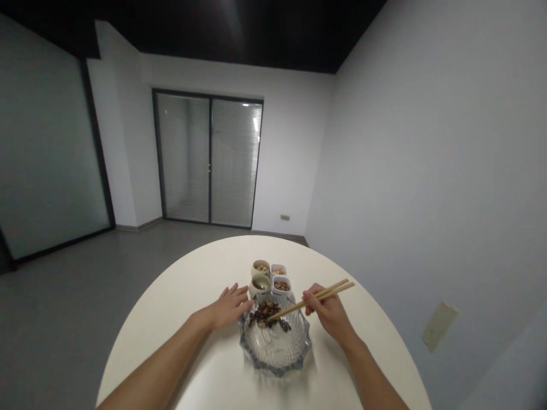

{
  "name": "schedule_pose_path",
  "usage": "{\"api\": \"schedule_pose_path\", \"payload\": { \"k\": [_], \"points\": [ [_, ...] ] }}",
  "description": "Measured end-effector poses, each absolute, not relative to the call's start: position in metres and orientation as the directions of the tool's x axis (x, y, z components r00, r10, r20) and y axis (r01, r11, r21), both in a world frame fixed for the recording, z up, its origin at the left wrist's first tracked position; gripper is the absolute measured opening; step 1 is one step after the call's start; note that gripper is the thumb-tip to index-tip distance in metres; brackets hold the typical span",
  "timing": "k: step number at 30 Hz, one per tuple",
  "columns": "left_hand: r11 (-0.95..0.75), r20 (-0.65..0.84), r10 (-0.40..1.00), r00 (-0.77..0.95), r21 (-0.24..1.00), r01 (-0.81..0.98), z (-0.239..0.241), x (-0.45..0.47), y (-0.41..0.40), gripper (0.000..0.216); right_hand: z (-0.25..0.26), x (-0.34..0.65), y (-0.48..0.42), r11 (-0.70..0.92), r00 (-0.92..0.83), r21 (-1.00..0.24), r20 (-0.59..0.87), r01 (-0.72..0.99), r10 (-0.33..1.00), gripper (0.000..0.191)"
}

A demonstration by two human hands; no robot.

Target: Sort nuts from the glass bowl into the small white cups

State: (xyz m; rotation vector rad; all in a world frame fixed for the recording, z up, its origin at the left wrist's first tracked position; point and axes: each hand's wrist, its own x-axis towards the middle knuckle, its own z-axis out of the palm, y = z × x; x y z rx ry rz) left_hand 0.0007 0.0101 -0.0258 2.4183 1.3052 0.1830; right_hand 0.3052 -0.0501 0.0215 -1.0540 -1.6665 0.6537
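Note:
My right hand (327, 310) grips a pair of wooden chopsticks (331, 290), whose tips reach down into a clear glass bowl (277, 353) with a scalloped rim. Dark and brown mixed pieces (267, 312), perhaps nuts or seeds, lie heaped at the far side of the bowl; whether the tips pinch one of them I cannot tell. At the bowl's left rim is my left hand (233, 306), fingers spread, with the fingertips near or against the glass. Just behind the bowl stand two round cups (260, 283) and two white square cups (282, 285), each holding small pieces.
Everything rests on a round cream-coloured table (205, 273). A white wall (427, 171) runs close along the right, with a plate (440, 326) fixed low on it. Farther back are glass doors (209, 159) with blinds and grey floor (85, 307).

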Motion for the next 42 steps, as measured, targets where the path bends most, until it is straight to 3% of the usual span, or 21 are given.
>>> {"api": "schedule_pose_path", "payload": {
  "k": [7,17,29,42],
  "points": [
    [-0.486,-0.051,0.836,0.547,0.396,0.779,-0.029,0.0,0.012,0.06,0.019,0.3,-0.047,0.552,0.061,-0.776,0.595,0.305,0.802,0.04],
    [-0.466,-0.07,0.842,0.536,0.406,0.786,-0.022,0.005,0.008,0.058,0.017,0.284,-0.047,0.579,0.171,-0.735,0.659,0.354,0.732,0.044],
    [-0.478,-0.061,0.836,0.545,0.406,0.779,-0.021,0.006,0.005,0.063,0.012,0.283,-0.039,0.561,0.068,-0.717,0.639,0.413,0.766,0.036],
    [-0.506,-0.05,0.826,0.562,0.375,0.777,-0.03,0.0,0.012,0.06,0.02,0.294,-0.045,0.556,0.139,-0.729,0.647,0.399,0.749,0.026]
  ]
}}
